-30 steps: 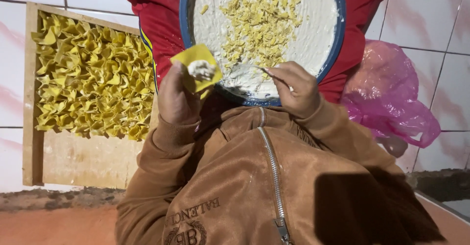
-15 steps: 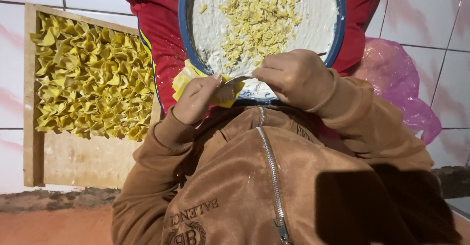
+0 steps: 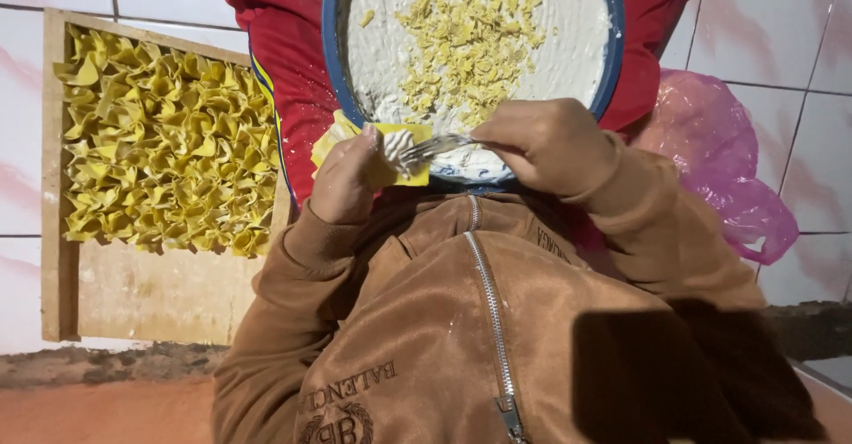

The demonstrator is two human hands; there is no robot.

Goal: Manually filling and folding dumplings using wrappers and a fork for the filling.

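Note:
My left hand [image 3: 342, 182] holds a square yellow dough wrapper [image 3: 413, 176] flat on its fingers, just below the bowl's near rim. My right hand [image 3: 550, 146] grips a metal fork [image 3: 437, 147] whose tines rest on the wrapper with a dab of white filling. Just above both hands a round blue-rimmed bowl [image 3: 330, 44] holds white creamy filling [image 3: 559, 62] scattered with yellow bits. Brown jacket sleeves cover both arms.
A wooden tray [image 3: 160, 293] at the left is packed with several folded yellow dumplings [image 3: 160, 142]; its near part is bare wood. The bowl rests on red cloth [image 3: 288, 62]. A pink plastic bag [image 3: 719, 160] lies at the right on white tiles.
A second ago the hands were apart, the left lifting a wrapper with filling. They came together under the bowl, and now the fork lies across a flat wrapper in my left hand.

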